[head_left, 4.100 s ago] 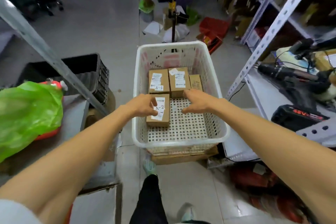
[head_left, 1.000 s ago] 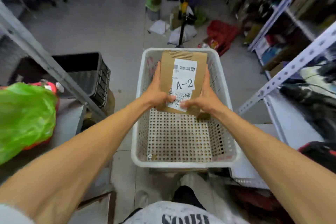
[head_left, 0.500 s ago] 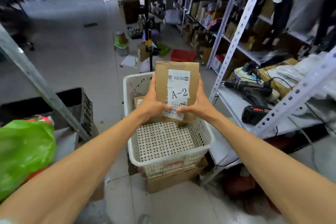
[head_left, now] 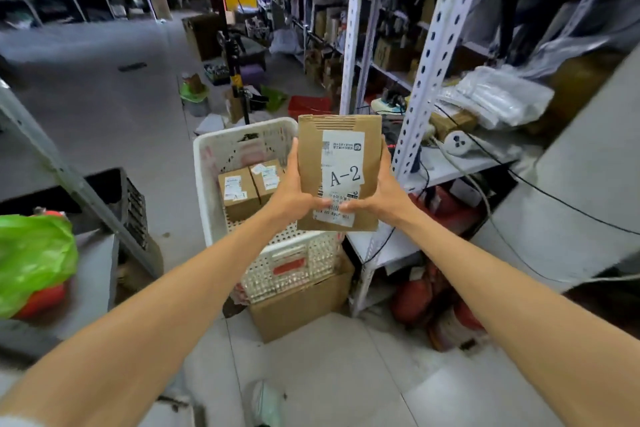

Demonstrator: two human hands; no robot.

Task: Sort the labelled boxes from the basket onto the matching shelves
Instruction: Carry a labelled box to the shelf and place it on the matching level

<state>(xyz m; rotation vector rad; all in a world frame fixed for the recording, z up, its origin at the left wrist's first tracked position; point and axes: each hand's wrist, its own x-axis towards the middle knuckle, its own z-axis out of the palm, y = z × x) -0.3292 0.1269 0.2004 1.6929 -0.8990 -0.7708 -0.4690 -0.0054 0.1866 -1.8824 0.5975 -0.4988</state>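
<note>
I hold a brown cardboard box labelled A-2 (head_left: 337, 156) upright in front of me, above the right side of the white perforated basket (head_left: 211, 163). My left hand (head_left: 289, 194) grips its left edge and my right hand (head_left: 379, 194) grips its right edge, thumbs on the label. Two more labelled brown boxes (head_left: 247, 189) lie inside the basket at its far end. The white metal shelf rack (head_left: 420, 80) stands just to the right of the box.
The basket rests on a cardboard carton (head_left: 301, 308). The rack's shelf (head_left: 450, 166) carries cables, a power strip and plastic bags. A black crate (head_left: 117, 191) and a green bag (head_left: 34, 256) sit at left behind a slanted metal post (head_left: 69, 177). A tripod pole (head_left: 232, 73) stands behind the basket.
I lifted the A-2 box out of the basket with both hands. It has shifted right toward the rack, and my view has risen and turned right.
</note>
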